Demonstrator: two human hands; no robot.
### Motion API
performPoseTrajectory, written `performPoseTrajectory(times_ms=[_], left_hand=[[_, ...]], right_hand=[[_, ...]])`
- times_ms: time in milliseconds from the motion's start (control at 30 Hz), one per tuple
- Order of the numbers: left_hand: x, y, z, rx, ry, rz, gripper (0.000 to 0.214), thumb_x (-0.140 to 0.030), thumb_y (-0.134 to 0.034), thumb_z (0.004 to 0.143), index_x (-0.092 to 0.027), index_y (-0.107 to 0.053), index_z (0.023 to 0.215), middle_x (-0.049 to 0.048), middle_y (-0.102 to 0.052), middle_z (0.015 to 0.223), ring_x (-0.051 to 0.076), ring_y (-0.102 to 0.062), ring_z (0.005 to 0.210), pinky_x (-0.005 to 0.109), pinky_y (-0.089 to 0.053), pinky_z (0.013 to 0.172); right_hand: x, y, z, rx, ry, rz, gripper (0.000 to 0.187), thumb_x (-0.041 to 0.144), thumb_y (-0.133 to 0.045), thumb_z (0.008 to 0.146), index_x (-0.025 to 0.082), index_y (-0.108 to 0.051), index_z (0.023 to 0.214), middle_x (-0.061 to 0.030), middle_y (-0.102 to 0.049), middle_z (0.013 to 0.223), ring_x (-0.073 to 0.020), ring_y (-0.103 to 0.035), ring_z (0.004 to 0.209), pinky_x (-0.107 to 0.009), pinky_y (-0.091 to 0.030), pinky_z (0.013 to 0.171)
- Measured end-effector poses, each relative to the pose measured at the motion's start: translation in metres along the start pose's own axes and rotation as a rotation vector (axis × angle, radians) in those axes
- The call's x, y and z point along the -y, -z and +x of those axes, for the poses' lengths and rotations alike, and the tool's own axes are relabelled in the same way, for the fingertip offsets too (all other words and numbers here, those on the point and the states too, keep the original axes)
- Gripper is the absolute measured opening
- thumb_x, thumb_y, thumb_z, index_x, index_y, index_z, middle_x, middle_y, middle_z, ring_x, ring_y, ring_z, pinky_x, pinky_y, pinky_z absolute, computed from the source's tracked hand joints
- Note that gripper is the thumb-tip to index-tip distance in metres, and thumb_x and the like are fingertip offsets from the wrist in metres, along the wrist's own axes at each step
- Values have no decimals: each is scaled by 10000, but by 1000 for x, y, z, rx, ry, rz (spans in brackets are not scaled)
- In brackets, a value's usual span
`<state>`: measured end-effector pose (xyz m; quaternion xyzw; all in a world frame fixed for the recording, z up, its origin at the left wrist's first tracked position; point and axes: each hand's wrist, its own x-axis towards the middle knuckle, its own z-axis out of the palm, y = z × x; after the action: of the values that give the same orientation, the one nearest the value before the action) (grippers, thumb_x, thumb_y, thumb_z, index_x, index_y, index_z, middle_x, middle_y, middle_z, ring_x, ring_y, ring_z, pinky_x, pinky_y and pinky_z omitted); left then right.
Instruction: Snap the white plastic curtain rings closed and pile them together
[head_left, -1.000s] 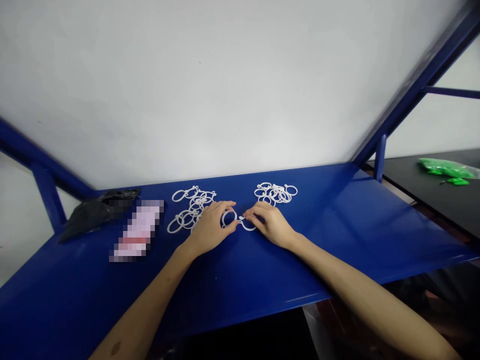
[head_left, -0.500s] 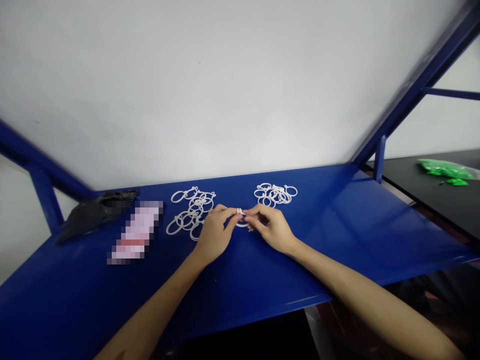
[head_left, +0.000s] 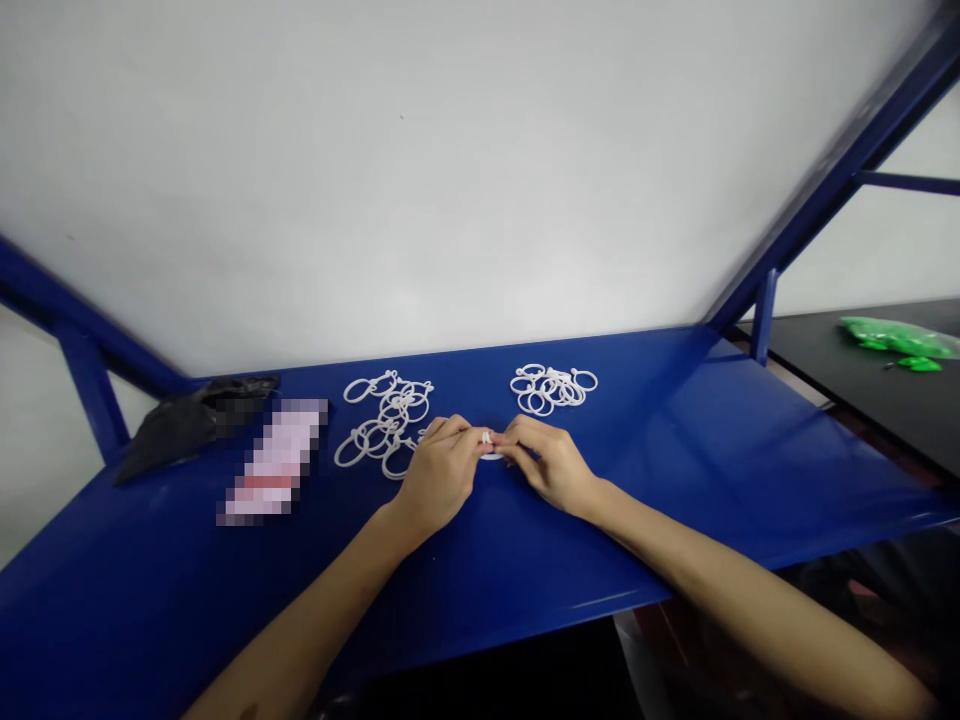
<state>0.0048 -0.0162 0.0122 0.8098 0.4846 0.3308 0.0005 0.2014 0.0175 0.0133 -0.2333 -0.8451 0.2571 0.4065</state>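
Observation:
Between my two hands is a white ring (head_left: 491, 457) with a small white piece at its top, mostly hidden by my fingers. My left hand (head_left: 448, 465) pinches it from the left, fingers closed. From the right, my right hand (head_left: 546, 460) pinches the same ring, its fingertips almost touching the left ones. A loose pile of white rings (head_left: 405, 403) with small eyelets lies just left of my left hand, partly behind it. Beyond my right hand sits a second cluster of white rings (head_left: 555, 390).
The rings lie on a blue table (head_left: 675, 430) against a pale wall. On the left are a black plastic bag (head_left: 176, 430) and a blurred pinkish packet (head_left: 281, 455). Blue frame bars (head_left: 763, 315) rise at both sides. A bag of green pieces (head_left: 896, 340) rests on a dark table at right.
Both hands have come slightly closer together and lower, with fingers pressed tighter around the small piece on the ring. The ring piles stay where they were.

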Motion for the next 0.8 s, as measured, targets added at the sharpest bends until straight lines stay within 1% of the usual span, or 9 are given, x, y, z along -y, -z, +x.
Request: performPoseTrajectory(times_ms=[167,267,367,467,567,667,733,767,800], left_hand=[[2,11,3,42,62,-157,273,-242,-415,1013,-220,-671,922,28,-641,872,172,-590,811,316,-482,757],[1,18,4,65,62,-204,259,-211,-452,989,-238,-691,893,14,-657,865,163,-605,811,315,-483,777],[0,18,5,82,36,-194,265,-199,-484,967,-236,-698,816,10,-665,844,161,-607,795,326,-484,793],[1,16,6,89,71,-190,236,-254,-513,970,-248,-727,869,12,-672,842,166,-619,808,331,-499,801],[10,14,8,83,127,-125,227,-367,-546,970,-258,-719,1067,29,-712,941,204,-635,925,377,-503,878],[27,19,8,96,159,10,333,-427,-564,954,-254,-652,1225,51,-709,1162,244,-602,1109,446,-444,1015],[39,26,7,137,177,118,310,-376,-555,948,-240,-656,1208,60,-704,1185,265,-577,1158,472,-413,1046],[43,30,6,177,187,164,295,-338,-556,933,-233,-664,1186,63,-704,1180,277,-567,1169,481,-406,1045],[47,34,6,220,199,205,283,-295,-555,913,-229,-672,1162,65,-705,1171,287,-562,1172,487,-405,1037]], right_hand=[[7,4,4,-31,73,-43,186,211,-456,1021,218,-642,1011,-57,-646,901,-164,-628,812,-288,-528,739],[10,6,2,13,110,-119,234,212,-411,1033,207,-638,979,-69,-646,885,-163,-615,780,-282,-518,699],[9,6,-2,80,143,-211,292,188,-356,1038,205,-643,985,-75,-647,874,-166,-608,774,-280,-513,686],[5,5,0,84,138,-241,294,179,-361,1034,213,-652,1017,-78,-652,913,-167,-622,810,-280,-525,713],[-2,12,11,-17,113,-252,212,226,-459,1015,234,-670,1002,-74,-656,966,-181,-637,861,-306,-546,760],[-21,35,22,-229,31,-314,153,269,-555,969,254,-707,972,-62,-672,963,-208,-652,889,-341,-560,781],[-45,58,26,-380,-112,-354,177,271,-558,948,239,-732,962,-61,-685,939,-204,-662,848,-346,-560,780],[-58,70,26,-429,-212,-364,184,273,-569,930,221,-741,969,-65,-698,938,-203,-666,831,-352,-557,790],[-73,82,25,-445,-331,-366,195,277,-581,910,206,-748,983,-70,-714,943,-203,-669,828,-355,-552,800]])
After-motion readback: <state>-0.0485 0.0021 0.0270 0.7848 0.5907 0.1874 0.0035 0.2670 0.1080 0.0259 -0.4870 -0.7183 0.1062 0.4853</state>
